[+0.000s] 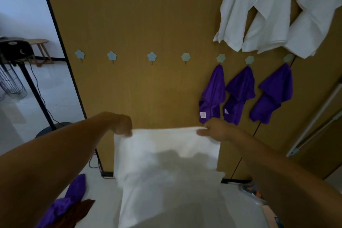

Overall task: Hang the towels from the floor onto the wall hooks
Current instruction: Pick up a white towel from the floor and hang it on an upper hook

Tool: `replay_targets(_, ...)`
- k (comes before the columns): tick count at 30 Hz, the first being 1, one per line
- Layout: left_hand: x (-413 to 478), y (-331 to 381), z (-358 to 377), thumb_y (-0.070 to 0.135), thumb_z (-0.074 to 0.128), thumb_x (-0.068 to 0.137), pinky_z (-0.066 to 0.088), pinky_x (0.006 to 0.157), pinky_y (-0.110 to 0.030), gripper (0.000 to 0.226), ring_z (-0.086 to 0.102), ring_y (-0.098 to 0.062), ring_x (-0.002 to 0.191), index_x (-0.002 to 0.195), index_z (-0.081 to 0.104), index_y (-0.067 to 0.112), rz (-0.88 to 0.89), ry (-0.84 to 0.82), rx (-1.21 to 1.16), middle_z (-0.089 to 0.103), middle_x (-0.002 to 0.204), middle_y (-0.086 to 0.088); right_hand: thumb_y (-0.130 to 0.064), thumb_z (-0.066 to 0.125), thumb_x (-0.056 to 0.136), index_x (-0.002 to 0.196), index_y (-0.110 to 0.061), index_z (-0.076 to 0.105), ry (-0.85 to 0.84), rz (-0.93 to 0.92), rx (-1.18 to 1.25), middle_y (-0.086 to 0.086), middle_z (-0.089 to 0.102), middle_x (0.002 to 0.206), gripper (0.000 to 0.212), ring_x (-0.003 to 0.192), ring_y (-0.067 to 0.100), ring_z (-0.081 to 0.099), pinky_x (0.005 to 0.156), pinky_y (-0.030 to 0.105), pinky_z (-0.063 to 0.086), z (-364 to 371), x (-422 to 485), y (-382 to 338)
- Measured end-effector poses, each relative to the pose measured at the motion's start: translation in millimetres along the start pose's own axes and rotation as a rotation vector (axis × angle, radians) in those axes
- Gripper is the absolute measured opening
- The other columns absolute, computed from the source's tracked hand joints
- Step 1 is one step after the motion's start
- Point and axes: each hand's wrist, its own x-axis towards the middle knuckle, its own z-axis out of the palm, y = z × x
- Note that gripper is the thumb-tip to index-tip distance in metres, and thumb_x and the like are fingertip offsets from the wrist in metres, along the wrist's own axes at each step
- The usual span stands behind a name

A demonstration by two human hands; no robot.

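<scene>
A white towel (pixel 166 168) hangs spread out in front of me, held by its top edge. My left hand (pixel 123 125) pinches the towel's upper left corner and my right hand (pixel 212 129) pinches the upper right corner. On the wooden wall (pixel 138 15) runs a row of flower-shaped hooks; several on the left are bare, such as one hook (pixel 152 57). Three purple towels (pixel 240 94) hang from the right-hand hooks. White towels (pixel 259 11) hang higher up at the top right. A purple towel (pixel 72 196) and a brown cloth (pixel 81 211) lie on the floor at lower left.
A black stand (pixel 37 96) with a round base and a cable stands left of the wall panel. A wire basket (pixel 13 81) and a small wooden table (pixel 39 42) sit further left. A white rail (pixel 314 118) leans at the right. Some small objects (pixel 251 190) lie on the floor at lower right.
</scene>
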Motion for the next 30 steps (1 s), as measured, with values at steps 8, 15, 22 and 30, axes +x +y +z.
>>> replay_targets(8, 0, -6, -21, 0.018, 0.048, 0.099, 0.042, 0.066, -0.027, 0.029, 0.058, -0.02, 0.077, 0.102, 0.07, 0.0, 0.317, 0.602, -0.505, 0.066, 0.088, -0.009, -0.024, 0.057, 0.096, 0.056, -0.014, 0.039, 0.386, -0.061, 0.262, 0.003, 0.044, 0.06, 0.046, 0.059, 0.015, 0.044, 0.06, 0.027, 0.033, -18, -1, 3)
replay_targets(15, -9, 9, -46, 0.002, 0.04, 0.094, 0.043, 0.067, -0.028, 0.028, 0.058, -0.021, 0.085, 0.089, 0.064, 0.014, 0.411, 0.883, -0.798, 0.062, 0.089, 0.0, -0.009, 0.043, 0.101, 0.115, 0.001, 0.058, 0.638, -0.177, 0.226, 0.018, 0.065, 0.108, 0.024, 0.099, 0.031, 0.06, 0.09, 0.043, 0.048, -54, -1, -25)
replay_targets(22, -31, 23, -104, -0.002, 0.036, 0.082, 0.037, 0.056, -0.022, 0.032, 0.049, -0.008, 0.065, 0.068, 0.057, 0.018, 0.421, 1.033, -1.19, 0.056, 0.068, 0.009, -0.001, 0.042, 0.093, 0.075, -0.005, 0.049, 0.953, -0.12, 0.311, 0.003, 0.049, 0.069, 0.019, 0.063, 0.014, 0.044, 0.058, 0.03, 0.036, -104, 12, -74)
replay_targets(30, -52, 5, -142, 0.07, 0.072, 0.06, 0.05, 0.06, -0.02, 0.055, 0.068, -0.006, 0.07, 0.083, 0.073, 0.02, 0.7, 0.65, -1.01, 0.071, 0.078, 0.013, -0.056, 0.064, 0.076, 0.073, -0.017, 0.056, 0.719, -0.227, 0.479, -0.008, 0.061, 0.075, 0.04, 0.075, 0.009, 0.058, 0.073, 0.029, 0.046, -124, 12, -112)
